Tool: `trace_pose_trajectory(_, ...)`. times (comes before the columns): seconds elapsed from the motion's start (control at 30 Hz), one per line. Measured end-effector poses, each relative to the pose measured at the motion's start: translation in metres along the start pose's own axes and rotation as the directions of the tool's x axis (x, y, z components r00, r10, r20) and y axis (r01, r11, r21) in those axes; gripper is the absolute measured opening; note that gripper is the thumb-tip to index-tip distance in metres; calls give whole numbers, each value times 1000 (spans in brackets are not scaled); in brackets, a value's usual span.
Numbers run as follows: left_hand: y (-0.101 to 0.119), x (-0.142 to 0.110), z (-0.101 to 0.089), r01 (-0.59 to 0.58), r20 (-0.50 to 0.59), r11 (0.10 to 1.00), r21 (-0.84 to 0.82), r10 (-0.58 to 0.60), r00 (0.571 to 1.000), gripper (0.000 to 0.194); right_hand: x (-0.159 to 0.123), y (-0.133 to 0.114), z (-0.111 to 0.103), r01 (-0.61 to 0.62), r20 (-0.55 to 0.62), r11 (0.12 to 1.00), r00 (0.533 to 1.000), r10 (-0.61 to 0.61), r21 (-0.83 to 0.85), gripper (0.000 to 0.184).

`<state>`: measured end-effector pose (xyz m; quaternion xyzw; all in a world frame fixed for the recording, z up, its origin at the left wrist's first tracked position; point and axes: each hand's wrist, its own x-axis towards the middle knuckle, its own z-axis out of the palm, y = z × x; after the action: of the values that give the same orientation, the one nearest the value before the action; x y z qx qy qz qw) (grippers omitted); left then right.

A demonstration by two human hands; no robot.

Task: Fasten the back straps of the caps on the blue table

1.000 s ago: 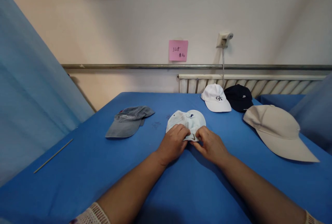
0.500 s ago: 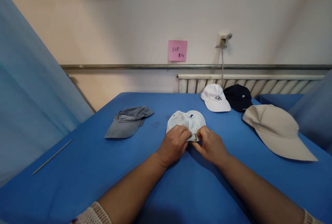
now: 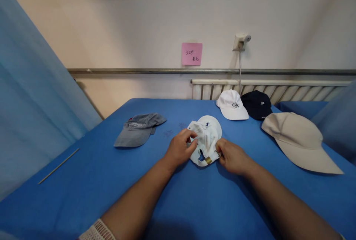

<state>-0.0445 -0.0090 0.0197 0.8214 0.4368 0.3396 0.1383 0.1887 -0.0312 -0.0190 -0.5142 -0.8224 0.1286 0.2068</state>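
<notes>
A white baseball cap [image 3: 207,138] with a small dark blue emblem lies in front of me on the blue-covered table, its brim turned to the far side. The rear strap with a brass buckle [image 3: 208,160] faces me, with a gap above it. My right hand [image 3: 232,154] pinches the cap's right rear edge near the strap. At the cap's left side is my left hand [image 3: 180,147], thumb and forefinger apart over the crown; whether it touches the cloth I cannot tell.
Left of centre lies a grey cap [image 3: 136,132], with a thin stick [image 3: 59,165] nearer the table's left edge. At the back right sit a white lettered cap [image 3: 231,106] and a black cap [image 3: 257,104]. A large beige cap [image 3: 299,138] is on the right.
The white cap has turned and opened out, so its buckle and strap gap now show. My left hand has let go of the strap and moved left; my right hand holds the right edge.
</notes>
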Motion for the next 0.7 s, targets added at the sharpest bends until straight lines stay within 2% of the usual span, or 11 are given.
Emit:
trace_pose_trajectory(0.03, -4, 1, 1, 27, 10, 999, 35, -27, 1000, 14, -1, 0, -1, 10, -6, 999, 1000, -9, 33, 20)
trace_pose_trajectory(0.1, -10, 1, 5, 48, 53, 992, 118, -54, 997, 17, 0, -1, -2, 9, -112, 996, 994, 1, 90, 20)
trace_pose_trajectory(0.17, -12, 1, 10, 30, 119, 980, 197, -55, 991, 20, 2, -1, -1, -1, -274, 990, 961, 40, 141, 18)
trace_pose_trajectory(0.23, -11, 0, 14, 3, 185, 967, 255, -51, 981, 22, 6, 1, 1, -2, -364, 985, 929, 66, 171, 16)
trace_pose_trajectory(0.3, -8, 0, 18, 3, 234, 953, 302, -77, 969, 20, 9, 3, 4, -11, -335, 985, 940, 69, 170, 16)
trace_pose_trajectory(0.4, -4, 0, 22, 72, 276, 935, 348, -175, 945, 23, 12, 6, 9, -86, -237, 984, 964, 122, 158, 18)
trace_pose_trajectory(0.5, -3, 2, 27, 178, 243, 904, 388, -287, 926, 34, 14, 6, 13, -173, -172, 973, 965, 199, 155, 18)
trace_pose_trajectory(0.6, -4, 7, 34, 240, 206, 855, 461, -366, 908, 43, 16, 2, 17, -236, -163, 964, 953, 254, 122, 28)
trace_pose_trajectory(0.7, -5, 12, 40, 211, 229, 820, 532, -379, 897, 33, 17, -1, 19, -283, -189, 956, 938, 292, 76, 32)
